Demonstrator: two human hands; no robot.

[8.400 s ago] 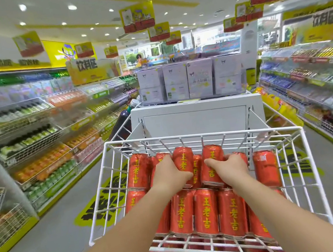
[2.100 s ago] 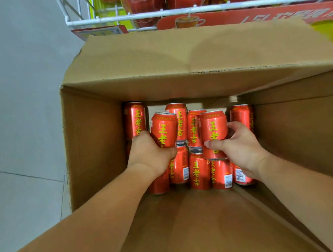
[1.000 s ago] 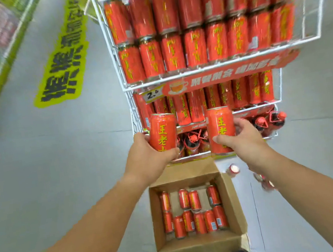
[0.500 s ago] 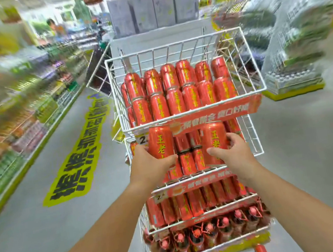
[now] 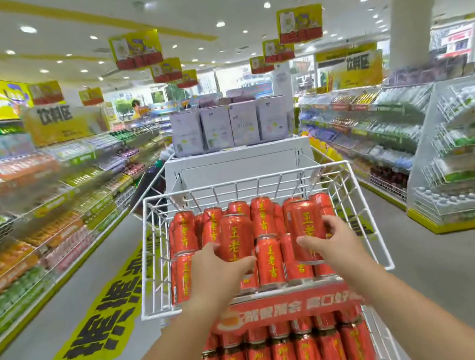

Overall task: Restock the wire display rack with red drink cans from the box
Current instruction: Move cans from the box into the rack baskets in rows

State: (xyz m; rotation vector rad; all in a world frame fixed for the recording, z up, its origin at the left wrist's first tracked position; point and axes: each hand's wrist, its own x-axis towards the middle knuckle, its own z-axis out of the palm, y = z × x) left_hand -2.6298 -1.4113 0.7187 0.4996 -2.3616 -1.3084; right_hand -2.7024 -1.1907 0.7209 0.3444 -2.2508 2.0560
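Cans upright, tops toward twelve o'clock, left can (image 5: 236, 234) clasped in left hand (image 5: 217, 275), right can (image 5: 304, 225) in right hand (image 5: 337, 246).

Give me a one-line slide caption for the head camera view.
Restocking: left hand holds the left can, right hand the right can, at the wire rack's stocked top tier.

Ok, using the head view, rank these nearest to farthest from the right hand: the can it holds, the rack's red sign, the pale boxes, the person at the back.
1. Can, gripped in the right hand itself.
2. Red sign, just below, along the front of the rack.
3. Pale boxes, stacked behind the rack.
4. Person, far back on the left.
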